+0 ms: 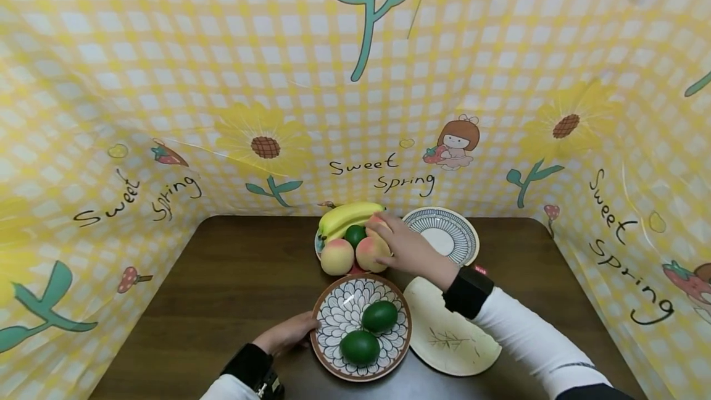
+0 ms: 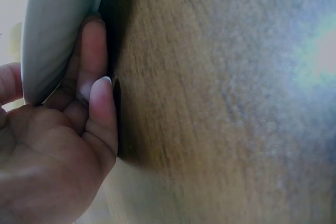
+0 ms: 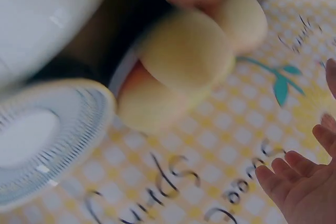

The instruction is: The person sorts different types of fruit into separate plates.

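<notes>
My left hand (image 1: 286,333) grips the left rim of a brown-edged, petal-patterned bowl (image 1: 336,304). In the left wrist view, the thumb is at one side of the bowl (image 2: 60,24) and the curled fingers (image 2: 94,51) are under it. Two dark green egg-shaped fruits (image 1: 380,316) lie in the bowl. Behind it, a fruit plate holds bananas (image 1: 350,218), another green fruit (image 1: 355,236) and several peaches (image 1: 337,257). Over the right-hand peaches reaches my right hand (image 1: 408,244). The right wrist view shows its fingers (image 3: 270,182) spread and apart from the peaches (image 3: 189,51).
A blue-and-white striped plate (image 1: 463,236) stands at the back right. A cream plate with a plant drawing (image 1: 452,341) lies right of the bowl, beneath my right forearm. Yellow checked cloth (image 1: 355,116) walls in the back and sides of the dark wooden table (image 1: 239,276).
</notes>
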The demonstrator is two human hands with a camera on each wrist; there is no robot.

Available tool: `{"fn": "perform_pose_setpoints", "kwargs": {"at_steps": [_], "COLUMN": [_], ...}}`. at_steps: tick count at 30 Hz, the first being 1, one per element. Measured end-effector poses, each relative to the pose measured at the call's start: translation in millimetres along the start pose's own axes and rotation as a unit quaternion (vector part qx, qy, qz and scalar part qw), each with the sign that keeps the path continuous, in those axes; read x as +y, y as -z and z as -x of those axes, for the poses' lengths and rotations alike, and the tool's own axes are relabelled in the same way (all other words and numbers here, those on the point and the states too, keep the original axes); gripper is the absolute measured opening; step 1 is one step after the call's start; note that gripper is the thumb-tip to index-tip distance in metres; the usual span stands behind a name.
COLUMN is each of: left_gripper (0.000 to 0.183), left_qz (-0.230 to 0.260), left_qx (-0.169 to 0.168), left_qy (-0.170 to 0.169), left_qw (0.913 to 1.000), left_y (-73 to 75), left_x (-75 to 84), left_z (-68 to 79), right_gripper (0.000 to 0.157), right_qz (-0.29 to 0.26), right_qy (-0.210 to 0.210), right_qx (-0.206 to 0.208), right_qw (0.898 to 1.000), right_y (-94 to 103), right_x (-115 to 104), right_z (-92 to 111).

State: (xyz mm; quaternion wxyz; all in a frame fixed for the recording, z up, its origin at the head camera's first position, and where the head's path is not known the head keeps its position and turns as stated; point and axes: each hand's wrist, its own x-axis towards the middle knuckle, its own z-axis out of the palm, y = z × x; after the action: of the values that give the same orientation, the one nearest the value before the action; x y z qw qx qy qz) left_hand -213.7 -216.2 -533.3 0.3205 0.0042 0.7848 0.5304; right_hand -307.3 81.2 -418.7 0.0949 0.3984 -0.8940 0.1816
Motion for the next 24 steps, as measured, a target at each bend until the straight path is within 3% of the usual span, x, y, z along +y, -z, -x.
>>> {"fn": "perform_pose_setpoints", "kwargs": {"at_steps": [4, 8, 16, 24], "left_gripper": [0.056, 0.053, 0.055, 0.051], "left_qz": [-0.001, 0.003, -0.017, -0.012], "left_qx": [-0.006, -0.012, -0.007, -0.007], "left_qy": [0.006, 0.004, -0.005, -0.016], "left_qw": [1.0000, 0.9999, 0.9998, 0.9998], "left_y": [-1.3, 0.0, 5.6, 0.8], "left_x": [-2.5, -4.6, -0.9, 3.1], "left_z": [2.8, 6.1, 6.3, 1.9], "right_gripper": [0.066, 0.060, 0.038, 0.024], "right_qz": [-0.025, -0.038, -0.037, -0.019], "right_qy": [-0.023, -0.048, -0.076, -0.083], "right_qx": [0.021, 0.029, -0.012, -0.073], "right_qw": [0.999, 0.998, 0.996, 0.994], "right_y": [12.4, 9.1, -31.1, -69.9], "right_x": [-1.9, -3.1, 1.9, 25.7], "right_z": [-26.0, -51.0, -85.4, -88.4]}}
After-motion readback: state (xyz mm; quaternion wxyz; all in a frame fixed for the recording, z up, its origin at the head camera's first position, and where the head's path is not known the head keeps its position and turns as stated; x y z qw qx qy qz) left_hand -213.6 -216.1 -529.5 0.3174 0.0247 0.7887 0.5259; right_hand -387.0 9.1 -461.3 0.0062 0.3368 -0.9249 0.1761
